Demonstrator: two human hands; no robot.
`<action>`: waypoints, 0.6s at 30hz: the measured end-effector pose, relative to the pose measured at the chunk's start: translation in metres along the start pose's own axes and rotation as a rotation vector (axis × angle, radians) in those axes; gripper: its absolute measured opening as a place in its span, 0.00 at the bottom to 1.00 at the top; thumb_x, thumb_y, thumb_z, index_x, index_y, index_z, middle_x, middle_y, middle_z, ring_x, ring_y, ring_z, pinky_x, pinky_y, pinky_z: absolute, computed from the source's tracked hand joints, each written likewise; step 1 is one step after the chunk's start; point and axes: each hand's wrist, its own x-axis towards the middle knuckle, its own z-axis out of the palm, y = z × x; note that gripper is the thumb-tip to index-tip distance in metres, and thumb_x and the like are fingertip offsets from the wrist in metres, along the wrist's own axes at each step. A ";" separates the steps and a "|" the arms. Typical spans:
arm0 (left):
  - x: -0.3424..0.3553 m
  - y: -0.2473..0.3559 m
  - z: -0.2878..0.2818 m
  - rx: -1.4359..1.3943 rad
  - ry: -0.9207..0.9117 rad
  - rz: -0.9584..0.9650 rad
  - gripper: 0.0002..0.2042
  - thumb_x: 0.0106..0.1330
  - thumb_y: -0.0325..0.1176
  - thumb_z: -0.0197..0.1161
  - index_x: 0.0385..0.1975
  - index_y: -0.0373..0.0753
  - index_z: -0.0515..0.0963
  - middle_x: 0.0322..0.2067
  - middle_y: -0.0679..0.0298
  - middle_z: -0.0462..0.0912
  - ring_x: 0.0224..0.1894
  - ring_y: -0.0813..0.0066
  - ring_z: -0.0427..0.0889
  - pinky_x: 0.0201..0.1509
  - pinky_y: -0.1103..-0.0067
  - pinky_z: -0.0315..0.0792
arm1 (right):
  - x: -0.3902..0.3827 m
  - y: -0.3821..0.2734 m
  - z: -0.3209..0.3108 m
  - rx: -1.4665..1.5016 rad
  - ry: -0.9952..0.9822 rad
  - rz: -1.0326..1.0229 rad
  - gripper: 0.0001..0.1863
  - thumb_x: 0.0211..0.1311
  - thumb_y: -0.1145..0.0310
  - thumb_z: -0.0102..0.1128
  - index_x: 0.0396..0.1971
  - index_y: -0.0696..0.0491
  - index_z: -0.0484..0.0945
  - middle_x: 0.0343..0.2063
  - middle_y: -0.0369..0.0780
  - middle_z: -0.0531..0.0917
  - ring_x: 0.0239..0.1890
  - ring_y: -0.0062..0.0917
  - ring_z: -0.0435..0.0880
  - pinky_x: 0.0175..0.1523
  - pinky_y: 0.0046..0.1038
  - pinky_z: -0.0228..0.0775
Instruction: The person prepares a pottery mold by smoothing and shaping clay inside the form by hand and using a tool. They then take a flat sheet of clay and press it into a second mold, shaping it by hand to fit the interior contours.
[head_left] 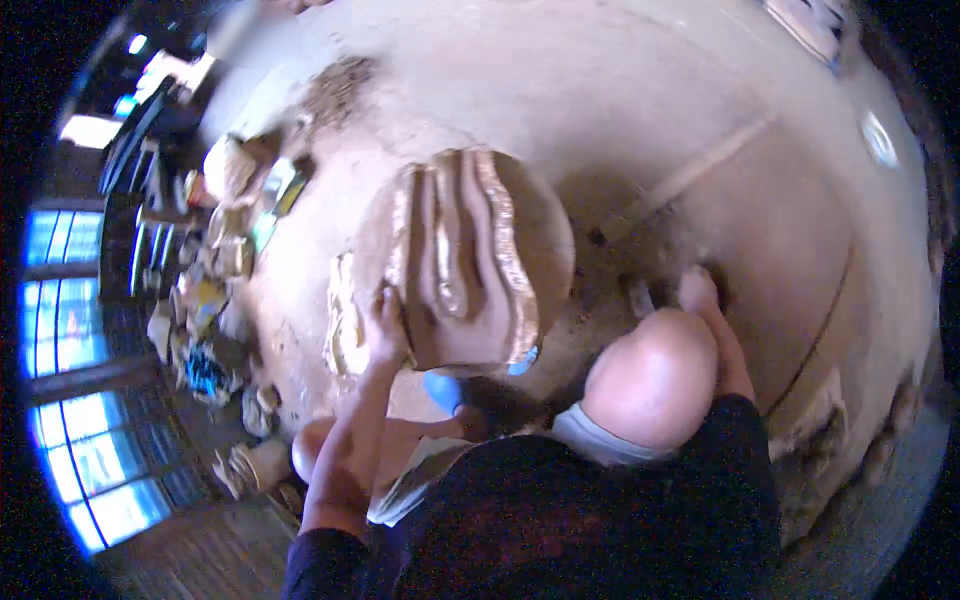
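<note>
Here, in the head view, the brown block [478, 262] is in front of the person, a bit left of the middle, above the floor [470, 90]. It has wavy ridges with shiny, gold-looking edges. The ridges run away from the person's body, and that looks like the long way of the block too. Its near end is close above a blue shoe [443, 390].

The left hand [388, 332] is much the nearer of the two hands. It holds the block's left side, low down near the close end, so the block lies up and to the right of it. Some of its fingers are hidden. A small gold piece [345, 325] is just left of this hand.

The right hand [698, 290] is well apart from the block, out past the right knee [650, 375], low by a dark patch. The block lies to its left. It is blurry there, so I cannot tell if this hand is wide or holding something.
</note>
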 end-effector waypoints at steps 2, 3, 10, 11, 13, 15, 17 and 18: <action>-0.018 0.005 -0.013 0.113 0.083 -0.068 0.26 0.81 0.41 0.51 0.68 0.26 0.68 0.62 0.48 0.78 0.65 0.64 0.74 0.70 0.74 0.66 | -0.002 -0.016 0.003 -0.057 -0.047 -0.049 0.22 0.68 0.55 0.57 0.55 0.54 0.77 0.50 0.51 0.82 0.53 0.49 0.82 0.56 0.48 0.77; -0.027 0.000 -0.017 -0.010 0.089 -0.078 0.26 0.81 0.41 0.51 0.68 0.25 0.68 0.63 0.48 0.78 0.66 0.65 0.74 0.71 0.74 0.65 | -0.004 -0.023 -0.001 0.276 0.145 0.058 0.23 0.66 0.51 0.61 0.51 0.55 0.79 0.42 0.47 0.83 0.45 0.44 0.84 0.49 0.45 0.78; -0.050 -0.032 -0.033 0.264 0.238 -0.018 0.21 0.80 0.42 0.53 0.64 0.37 0.76 0.54 0.45 0.85 0.58 0.53 0.82 0.66 0.66 0.70 | -0.074 -0.084 -0.174 1.842 0.092 0.286 0.23 0.64 0.44 0.67 0.43 0.50 0.85 0.22 0.27 0.76 0.20 0.16 0.69 0.23 0.23 0.55; -0.046 -0.018 -0.015 0.238 0.242 -0.004 0.21 0.80 0.43 0.52 0.64 0.38 0.77 0.53 0.45 0.85 0.59 0.51 0.82 0.66 0.66 0.70 | -0.076 -0.074 -0.194 1.831 0.142 0.282 0.23 0.64 0.44 0.67 0.43 0.50 0.85 0.22 0.27 0.76 0.20 0.16 0.69 0.23 0.23 0.55; -0.045 0.016 0.004 0.220 0.182 -0.015 0.22 0.80 0.44 0.52 0.65 0.38 0.76 0.53 0.46 0.85 0.58 0.52 0.83 0.66 0.66 0.70 | -0.082 -0.060 -0.228 1.266 0.327 -0.066 0.26 0.66 0.45 0.67 0.49 0.52 0.84 0.24 0.28 0.76 0.24 0.14 0.69 0.26 0.22 0.58; -0.056 0.028 -0.008 0.439 0.228 0.031 0.22 0.80 0.44 0.51 0.65 0.37 0.75 0.54 0.47 0.84 0.59 0.52 0.81 0.66 0.66 0.70 | -0.135 -0.132 -0.291 1.368 0.299 -0.012 0.22 0.68 0.50 0.68 0.47 0.54 0.83 0.29 0.29 0.80 0.26 0.13 0.70 0.28 0.22 0.60; -0.054 0.035 -0.010 0.333 0.289 0.171 0.23 0.81 0.46 0.51 0.66 0.38 0.73 0.61 0.50 0.80 0.64 0.53 0.78 0.67 0.66 0.70 | -0.154 -0.158 -0.324 1.346 0.571 -0.239 0.23 0.71 0.49 0.63 0.35 0.57 0.84 0.29 0.34 0.85 0.33 0.22 0.81 0.43 0.27 0.73; -0.063 0.052 -0.015 0.060 0.238 0.135 0.25 0.81 0.49 0.49 0.67 0.37 0.72 0.58 0.51 0.81 0.59 0.56 0.80 0.64 0.66 0.72 | -0.186 -0.184 -0.349 1.177 0.569 -0.338 0.18 0.73 0.55 0.62 0.37 0.57 0.83 0.32 0.36 0.86 0.36 0.23 0.84 0.46 0.27 0.76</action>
